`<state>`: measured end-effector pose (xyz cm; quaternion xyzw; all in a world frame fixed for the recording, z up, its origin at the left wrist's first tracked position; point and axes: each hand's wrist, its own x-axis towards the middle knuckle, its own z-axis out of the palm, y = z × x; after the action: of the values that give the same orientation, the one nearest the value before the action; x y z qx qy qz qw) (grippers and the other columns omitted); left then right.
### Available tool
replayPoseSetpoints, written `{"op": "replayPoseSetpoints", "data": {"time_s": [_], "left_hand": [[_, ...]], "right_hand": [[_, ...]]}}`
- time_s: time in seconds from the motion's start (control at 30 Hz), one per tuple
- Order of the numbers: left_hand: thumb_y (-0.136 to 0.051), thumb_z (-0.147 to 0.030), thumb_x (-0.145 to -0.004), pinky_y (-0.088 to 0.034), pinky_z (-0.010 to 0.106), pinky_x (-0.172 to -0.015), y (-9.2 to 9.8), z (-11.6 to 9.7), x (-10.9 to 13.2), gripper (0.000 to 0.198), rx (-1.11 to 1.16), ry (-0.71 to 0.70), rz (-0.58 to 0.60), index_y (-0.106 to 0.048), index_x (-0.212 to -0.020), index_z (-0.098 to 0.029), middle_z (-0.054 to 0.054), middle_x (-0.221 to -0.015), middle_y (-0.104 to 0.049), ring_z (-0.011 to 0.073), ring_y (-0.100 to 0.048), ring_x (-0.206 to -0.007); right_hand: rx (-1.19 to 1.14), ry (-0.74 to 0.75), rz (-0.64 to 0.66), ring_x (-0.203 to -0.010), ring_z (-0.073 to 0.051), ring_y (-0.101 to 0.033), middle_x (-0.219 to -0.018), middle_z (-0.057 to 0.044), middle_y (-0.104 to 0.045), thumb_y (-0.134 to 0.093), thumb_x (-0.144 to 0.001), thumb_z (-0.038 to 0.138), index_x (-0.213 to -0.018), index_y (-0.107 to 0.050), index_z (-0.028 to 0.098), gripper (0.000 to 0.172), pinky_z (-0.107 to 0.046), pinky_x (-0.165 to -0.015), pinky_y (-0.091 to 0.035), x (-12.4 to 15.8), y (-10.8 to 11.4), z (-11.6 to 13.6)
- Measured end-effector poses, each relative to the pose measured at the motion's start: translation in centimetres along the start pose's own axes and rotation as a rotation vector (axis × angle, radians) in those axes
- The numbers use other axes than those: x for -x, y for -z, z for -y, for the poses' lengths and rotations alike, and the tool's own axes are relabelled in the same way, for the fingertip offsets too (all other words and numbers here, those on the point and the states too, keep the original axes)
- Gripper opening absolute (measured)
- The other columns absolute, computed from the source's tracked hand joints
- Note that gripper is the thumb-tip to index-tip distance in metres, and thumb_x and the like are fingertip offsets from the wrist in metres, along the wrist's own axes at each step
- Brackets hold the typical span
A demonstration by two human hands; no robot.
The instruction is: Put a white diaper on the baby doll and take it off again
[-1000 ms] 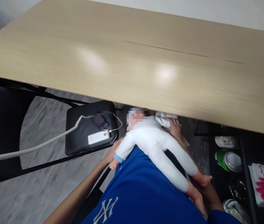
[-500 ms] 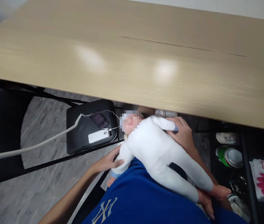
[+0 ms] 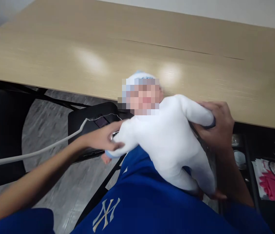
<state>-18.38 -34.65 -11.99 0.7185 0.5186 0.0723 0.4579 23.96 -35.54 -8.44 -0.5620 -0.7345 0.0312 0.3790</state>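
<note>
Left hand (image 3: 106,135) pinches one sleeve (image 3: 130,131) of the baby doll (image 3: 168,139), which I watch before the blue shirt (image 3: 139,191), head (image 3: 147,96) toward the table (image 3: 79,42), long axis slanting down rightward to its feet (image 3: 219,195); right hand (image 3: 218,125) grips the other sleeve (image 3: 197,112).

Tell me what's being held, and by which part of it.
A doll, by both sleeved arms: the left hand grips one, the right hand the other.
</note>
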Motion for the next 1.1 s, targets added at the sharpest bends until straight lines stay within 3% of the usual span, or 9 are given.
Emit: {"op": "replayPoseSetpoints", "data": {"time_s": [0.1,0.2,0.37,0.47,0.57,0.67,0.77,0.97,1.1], "left_hand": [[-0.078,-0.054,-0.076,-0.056,0.047,-0.121,3.5,-1.5,-4.6,0.091,0.041,-0.152,0.057,-0.060,-0.158,-0.019,0.009,-0.150,-0.072,0.0404,-0.066,-0.138],[-0.080,-0.058,-0.084,-0.056,0.047,-0.119,5.9,-3.0,-9.5,0.085,-0.008,-0.277,0.107,-0.061,-0.156,-0.017,0.012,-0.150,-0.071,0.0390,-0.067,-0.137],[-0.078,-0.056,-0.092,-0.051,0.050,-0.124,7.7,-4.9,-16.3,0.078,-0.017,-0.480,0.118,-0.059,-0.157,-0.016,0.013,-0.153,-0.068,0.0386,-0.063,-0.143],[-0.078,-0.051,-0.093,-0.052,0.055,-0.124,8.4,-5.4,-19.2,0.064,-0.028,-0.480,0.083,-0.065,-0.145,-0.015,0.010,-0.144,-0.072,0.0386,-0.065,-0.141],[-0.072,-0.043,-0.101,-0.057,0.060,-0.112,9.2,-5.8,-21.0,0.056,-0.009,-0.361,0.065,-0.059,-0.145,-0.011,0.010,-0.139,-0.072,0.0416,-0.072,-0.134],[-0.051,-0.042,-0.113,-0.054,0.056,-0.101,10.1,-6.5,-22.0,0.062,-0.025,-0.227,0.083,-0.043,-0.158,0.000,0.017,-0.144,-0.067,0.0475,-0.069,-0.134],[-0.049,-0.044,-0.114,-0.052,0.054,-0.101,11.0,-7.2,-22.7,0.067,-0.044,-0.179,0.019,-0.041,-0.160,0.004,0.022,-0.147,-0.066,0.0474,-0.067,-0.137],[-0.064,-0.057,-0.108,-0.050,0.044,-0.114,12.0,-7.4,-23.6,0.069,-0.190,-0.286,-0.293,-0.059,-0.141,0.003,0.017,-0.143,-0.073,0.0297,-0.071,-0.135],[-0.057,-0.065,-0.109,-0.048,0.028,-0.104,12.1,-7.0,-24.9,0.071,-0.275,-0.270,-0.435,-0.064,-0.135,0.000,0.012,-0.138,-0.078,0.0170,-0.072,-0.122]], "right_hand": [[0.096,0.023,-0.051,-0.118,-0.035,-0.072,-0.123,-0.008,-0.071,-0.083,-0.091,0.037,-0.132,-0.076,0.034,0.042,-0.054,-0.102,-0.061,-1.6,0.6,-2.2],[0.177,0.037,-0.118,-0.113,-0.035,-0.073,-0.118,-0.010,-0.074,-0.086,-0.088,0.040,-0.126,-0.078,0.028,0.040,-0.052,-0.099,-0.061,-3.0,0.9,-4.6],[0.289,0.035,-0.153,-0.117,-0.035,-0.073,-0.117,-0.010,-0.077,-0.087,-0.088,0.048,-0.123,-0.077,0.026,0.042,-0.052,-0.100,-0.060,-4.5,1.0,-8.9],[0.321,0.031,-0.154,-0.116,-0.035,-0.073,-0.115,-0.011,-0.078,-0.089,-0.087,0.055,-0.122,-0.077,0.024,0.048,-0.054,-0.099,-0.059,-5.5,0.8,-11.4],[0.369,0.010,-0.110,-0.116,-0.035,-0.073,-0.114,-0.014,-0.077,-0.088,-0.087,0.064,-0.121,-0.077,0.020,0.057,-0.055,-0.098,-0.058,-6.7,0.3,-13.7],[0.417,-0.034,-0.032,-0.118,-0.034,-0.072,-0.117,-0.014,-0.077,-0.085,-0.089,0.070,-0.123,-0.075,0.019,0.062,-0.056,-0.099,-0.055,-8.1,-0.6,-15.5],[0.424,-0.054,-0.005,-0.119,-0.033,-0.071,-0.119,-0.014,-0.076,-0.080,-0.091,0.075,-0.126,-0.075,0.019,0.066,-0.054,-0.097,-0.055,-9.6,-1.9,-16.8],[0.418,-0.052,-0.003,-0.121,-0.032,-0.070,-0.121,-0.011,-0.076,-0.061,-0.104,0.077,-0.128,-0.076,0.023,0.060,-0.053,-0.097,-0.054,-12.5,-4.2,-17.9],[0.383,-0.083,0.014,-0.121,-0.028,-0.073,-0.132,-0.009,-0.078,-0.044,-0.109,0.080,-0.128,-0.078,0.023,0.069,-0.051,-0.095,-0.051,-14.2,-5.4,-18.3]]}}
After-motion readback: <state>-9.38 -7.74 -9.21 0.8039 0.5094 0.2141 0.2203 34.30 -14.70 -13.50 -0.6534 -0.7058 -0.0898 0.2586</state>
